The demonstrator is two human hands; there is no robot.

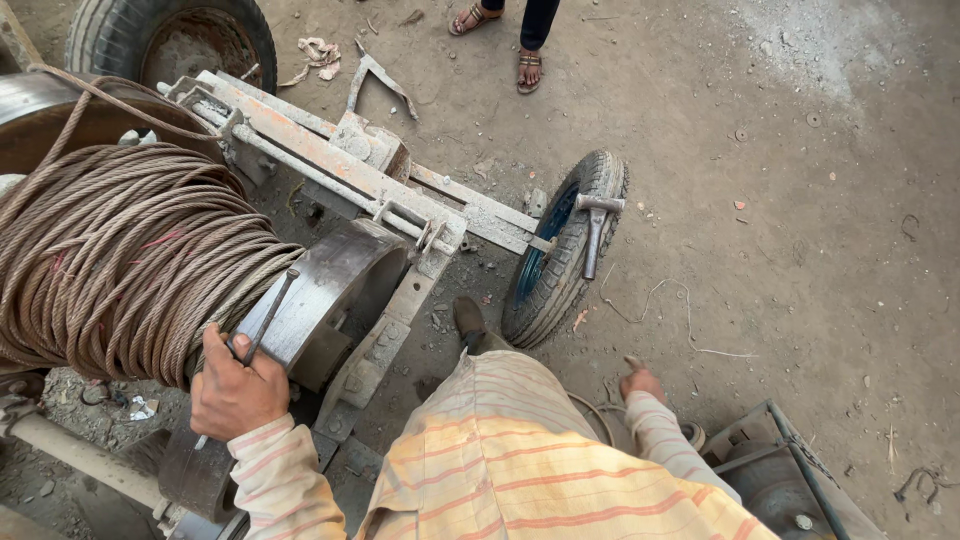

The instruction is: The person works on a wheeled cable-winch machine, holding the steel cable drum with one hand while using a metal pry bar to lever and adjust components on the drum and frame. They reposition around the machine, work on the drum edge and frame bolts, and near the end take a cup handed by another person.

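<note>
1. Striped orange-and-cream shirt fabric [530, 460] fills the bottom of the head view, closest to the camera, with both sleeves running out from it.
2. Left hand [235, 385] is closed in a fist around a thin dark metal rod [265, 318], which slants up against the worn grey steel flange [320, 285] of a winch drum.
3. Beside that flange, rusty brown wire rope [120, 255] is wound in many thick turns over the drum, at the left of the view.
4. Past the drum lies a paint-flaked metal frame [340, 165], and a small rubber wheel [565, 245] stands at its far end with a hammer [595, 225] resting on the tyre.
5. Right hand [640, 380] hangs low over the dirt ground [800, 250], fingers loosely curled with one finger out, holding nothing, near a grey machine housing [770, 470].
6. Someone's sandalled feet [500, 35] stand at the top edge.
</note>
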